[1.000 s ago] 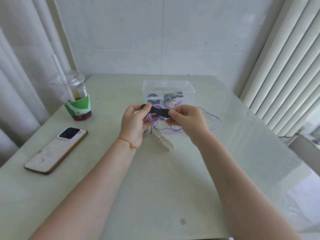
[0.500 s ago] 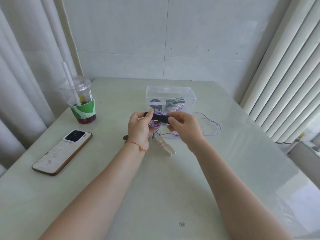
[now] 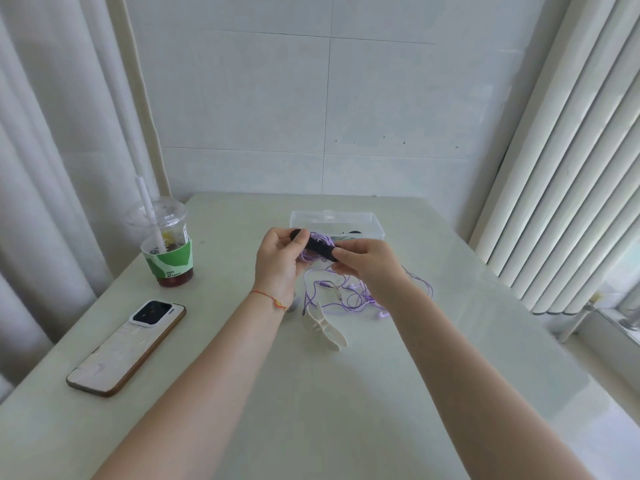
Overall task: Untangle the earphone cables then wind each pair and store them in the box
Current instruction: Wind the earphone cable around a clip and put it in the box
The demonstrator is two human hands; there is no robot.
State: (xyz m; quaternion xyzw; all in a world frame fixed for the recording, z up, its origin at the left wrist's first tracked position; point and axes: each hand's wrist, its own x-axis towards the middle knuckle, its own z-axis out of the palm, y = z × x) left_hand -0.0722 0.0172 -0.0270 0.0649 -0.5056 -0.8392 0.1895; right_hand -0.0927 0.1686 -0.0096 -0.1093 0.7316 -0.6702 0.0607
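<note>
Both hands, left and right, pinch opposite ends of a black strap around coiled purple earphone cable, just near the clear box.

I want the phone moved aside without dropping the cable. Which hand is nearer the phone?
Left. The left hand is up and to the right of the phone, gripping the black winder; the right hand holds the winder's other end, farther away.
</note>
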